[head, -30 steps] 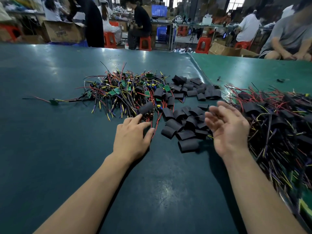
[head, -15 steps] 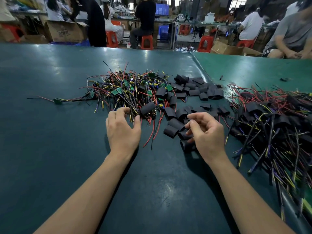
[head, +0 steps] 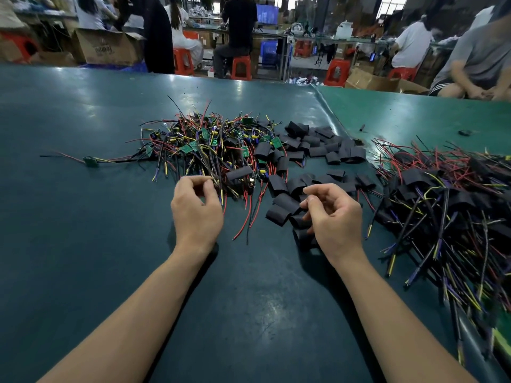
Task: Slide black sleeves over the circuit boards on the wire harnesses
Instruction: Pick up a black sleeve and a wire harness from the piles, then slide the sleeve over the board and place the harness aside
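A tangle of wire harnesses [head: 210, 145] with small green circuit boards lies at the table's middle. Loose black sleeves [head: 312, 150] are heaped to its right and in front. My left hand [head: 196, 211] pinches wires at the near edge of the harness pile between thumb and fingers. My right hand [head: 334, 217] is curled over the nearest sleeves and pinches one black sleeve [head: 300, 221] under its fingers. Harnesses with sleeves on them [head: 442, 200] are piled at the right.
A single harness with a green board [head: 91, 161] lies apart at the left. The dark green table [head: 83, 244] meets a lighter green one [head: 414, 114] at a seam. A person's arms [head: 475, 87] rest at the far right edge. Stools and boxes stand behind.
My right hand swung from open above the sleeves down onto them and closed on one. My left hand went from lying flat to pinching wires at the pile's edge.
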The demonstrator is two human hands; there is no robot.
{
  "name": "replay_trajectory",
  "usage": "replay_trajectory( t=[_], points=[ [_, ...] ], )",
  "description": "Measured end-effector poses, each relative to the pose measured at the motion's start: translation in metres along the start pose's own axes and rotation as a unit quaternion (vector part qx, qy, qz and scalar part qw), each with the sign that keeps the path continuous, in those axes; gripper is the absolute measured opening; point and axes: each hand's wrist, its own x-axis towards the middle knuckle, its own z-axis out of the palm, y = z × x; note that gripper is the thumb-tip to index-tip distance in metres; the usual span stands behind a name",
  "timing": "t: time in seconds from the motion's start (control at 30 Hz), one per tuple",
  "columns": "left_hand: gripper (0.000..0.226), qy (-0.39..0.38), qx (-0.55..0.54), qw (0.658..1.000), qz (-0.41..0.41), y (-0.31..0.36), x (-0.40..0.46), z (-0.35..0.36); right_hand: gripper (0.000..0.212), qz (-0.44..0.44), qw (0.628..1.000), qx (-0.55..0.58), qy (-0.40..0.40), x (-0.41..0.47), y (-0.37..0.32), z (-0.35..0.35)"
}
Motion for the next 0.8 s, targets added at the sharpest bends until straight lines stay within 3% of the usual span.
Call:
replay_trajectory(
  t=[0.1,0.2,0.3,0.43,0.5,0.63,0.8],
  points=[
    [0.006,0.001,-0.045,0.995,0.085,0.004,-0.008,-0.003,0.024,-0.002,1.0,-0.002,0.008,0.001,0.0,0.001],
    [0.008,-0.056,-0.085,0.987,0.122,0.002,-0.015,-0.005,0.025,-0.004,1.0,-0.015,0.008,0.001,0.0,0.0],
    [0.015,-0.111,-0.052,0.989,0.084,0.0,-0.013,-0.005,0.026,-0.016,0.999,-0.036,0.008,-0.002,0.0,-0.001],
    [0.005,-0.036,0.072,0.994,0.07,-0.005,-0.006,-0.003,0.018,-0.069,0.994,-0.077,0.022,-0.008,0.0,-0.001],
    [0.011,-0.039,0.123,0.991,0.045,-0.007,-0.004,-0.002,0.015,-0.091,0.991,-0.085,0.047,-0.009,-0.001,-0.002],
    [0.027,-0.1,0.111,0.989,-0.002,-0.008,0.001,0.001,0.015,-0.102,0.988,-0.092,0.066,-0.01,-0.002,-0.002],
    [0.024,-0.096,0.141,0.983,-0.062,-0.008,0.023,0.004,0.014,-0.044,0.986,-0.141,0.083,-0.006,0.002,-0.003]
  ],
)
